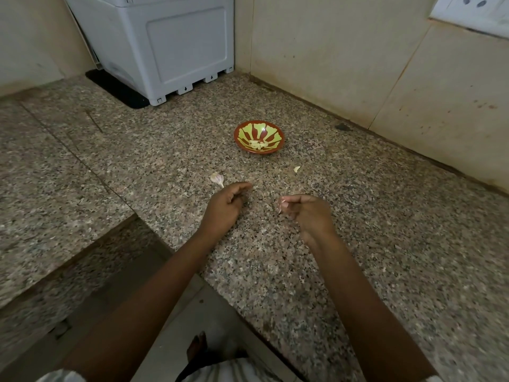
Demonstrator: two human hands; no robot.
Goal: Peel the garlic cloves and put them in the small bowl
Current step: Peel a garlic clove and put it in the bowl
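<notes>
Before the small bowl (278,133), right hand (305,213) pinches a garlic clove (280,207); left hand (227,201) curls loosely.

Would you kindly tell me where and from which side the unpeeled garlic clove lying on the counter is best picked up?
I would pinch the unpeeled garlic clove across its plump, rounded end, coming from above: it lies flat on the counter, and its thin tail tapers toward the left hand, too slight for a firm grip.
</notes>
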